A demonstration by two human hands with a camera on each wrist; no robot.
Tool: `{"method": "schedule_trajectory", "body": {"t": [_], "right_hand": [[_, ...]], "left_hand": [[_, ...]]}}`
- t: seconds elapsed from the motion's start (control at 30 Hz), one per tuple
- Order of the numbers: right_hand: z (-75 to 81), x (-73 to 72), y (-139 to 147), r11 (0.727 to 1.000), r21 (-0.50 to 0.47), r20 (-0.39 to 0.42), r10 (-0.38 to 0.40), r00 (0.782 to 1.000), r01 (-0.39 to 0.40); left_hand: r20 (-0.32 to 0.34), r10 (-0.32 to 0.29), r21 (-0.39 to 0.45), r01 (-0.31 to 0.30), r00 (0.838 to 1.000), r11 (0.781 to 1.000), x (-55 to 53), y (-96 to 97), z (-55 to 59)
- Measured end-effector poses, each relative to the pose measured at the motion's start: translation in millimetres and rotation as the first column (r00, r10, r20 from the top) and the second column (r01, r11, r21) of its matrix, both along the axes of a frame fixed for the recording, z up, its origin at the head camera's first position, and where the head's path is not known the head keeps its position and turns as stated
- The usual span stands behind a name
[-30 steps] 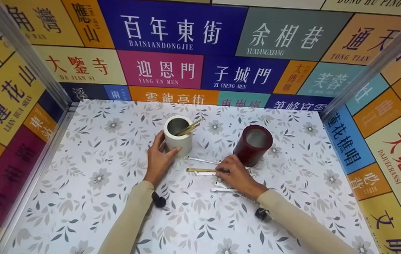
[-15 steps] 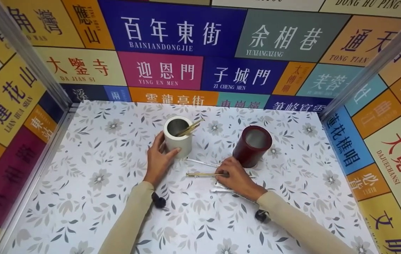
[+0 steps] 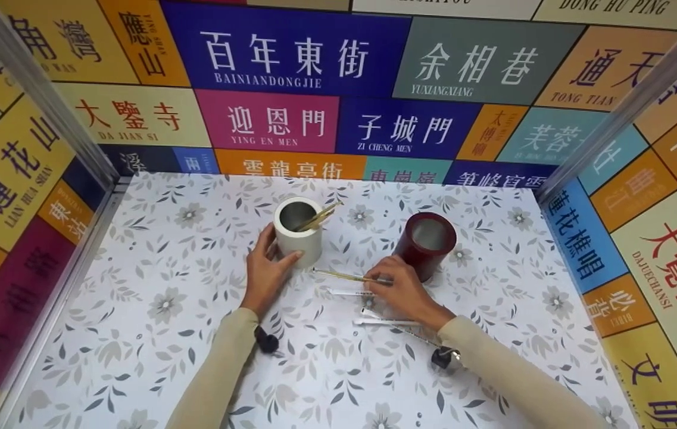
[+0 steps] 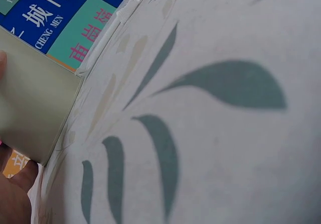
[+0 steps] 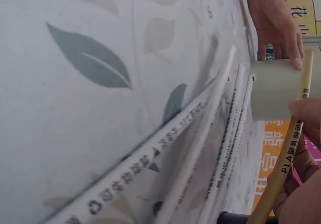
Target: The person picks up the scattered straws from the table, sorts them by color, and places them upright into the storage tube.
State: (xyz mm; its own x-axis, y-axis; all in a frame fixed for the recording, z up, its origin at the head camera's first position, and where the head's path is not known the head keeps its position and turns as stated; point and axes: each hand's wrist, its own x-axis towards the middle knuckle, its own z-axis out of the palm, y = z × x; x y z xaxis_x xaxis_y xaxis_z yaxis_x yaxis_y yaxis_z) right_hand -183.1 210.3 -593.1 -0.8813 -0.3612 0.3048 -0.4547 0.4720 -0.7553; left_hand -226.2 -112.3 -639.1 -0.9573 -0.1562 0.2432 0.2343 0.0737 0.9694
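My left hand [image 3: 267,271] holds the cream cylindrical cup [image 3: 304,250] from its left side, thumb on the near wall. Yellow straws [image 3: 318,217] lean out of its mouth. My right hand [image 3: 401,289] pinches another yellow straw [image 5: 291,148] printed with black "PLA" lettering, raised above the tabletop and pointing left. White printed straws [image 5: 173,133] lie under and beside the right hand, partly hidden by it. Just behind that hand stands a dark red cylindrical cup [image 3: 424,250]. In the left wrist view only part of the cream cup [image 4: 37,101] and the left fingers show.
A white floral cloth [image 3: 165,357] covers the table. Printed panels [image 3: 278,47] with Chinese place names rise at the back and both sides, with metal posts [image 3: 70,113] at the corners. Dark round pieces [image 3: 267,339] sit at both wrists.
The yellow straw in my right hand first shifts slightly toward me, then rises off the white straws. My left hand stays on the cream cup.
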Motion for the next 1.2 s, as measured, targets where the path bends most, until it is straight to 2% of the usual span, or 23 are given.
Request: {"method": "schedule_trajectory", "body": {"t": [0.17, 0.37, 0.67, 0.83, 1.0, 1.2], "right_hand": [[11.8, -0.7, -1, 1.0, -0.019, -0.033, 0.004, 0.999, -0.004], [29.6, -3.5, -5, 0.994, -0.109, -0.012, 0.004, 1.0, -0.005], [54.0, -12.9, -12, 0.977, -0.201, 0.047, -0.064, 0.997, 0.072], [64.9, -22.9, -15, 0.968, -0.245, 0.064, -0.046, 0.997, 0.061], [77.0, -36.1, -19, 0.961, -0.276, 0.057, -0.016, 0.998, 0.031], [88.1, -55.5, -34, 0.934, -0.337, 0.086, -0.098, 0.991, 0.122]], "left_hand": [[-0.006, -0.003, 0.021, 0.003, 1.0, 1.0, -0.1, 0.5, 0.4], [-0.007, -0.002, 0.011, 0.002, 1.0, 1.0, -0.3, 0.0, -0.6], [-0.007, -0.006, -0.017, 0.006, 1.0, 1.0, 0.7, 0.4, -2.3], [-0.001, -0.004, -0.037, 0.004, 1.0, 0.999, 0.5, 0.9, -2.5], [-0.015, -0.001, -0.012, 0.001, 1.0, 1.0, 0.0, 1.2, -2.8], [-0.018, -0.002, 0.007, 0.003, 1.0, 1.0, 0.1, 2.0, -2.2]]}}
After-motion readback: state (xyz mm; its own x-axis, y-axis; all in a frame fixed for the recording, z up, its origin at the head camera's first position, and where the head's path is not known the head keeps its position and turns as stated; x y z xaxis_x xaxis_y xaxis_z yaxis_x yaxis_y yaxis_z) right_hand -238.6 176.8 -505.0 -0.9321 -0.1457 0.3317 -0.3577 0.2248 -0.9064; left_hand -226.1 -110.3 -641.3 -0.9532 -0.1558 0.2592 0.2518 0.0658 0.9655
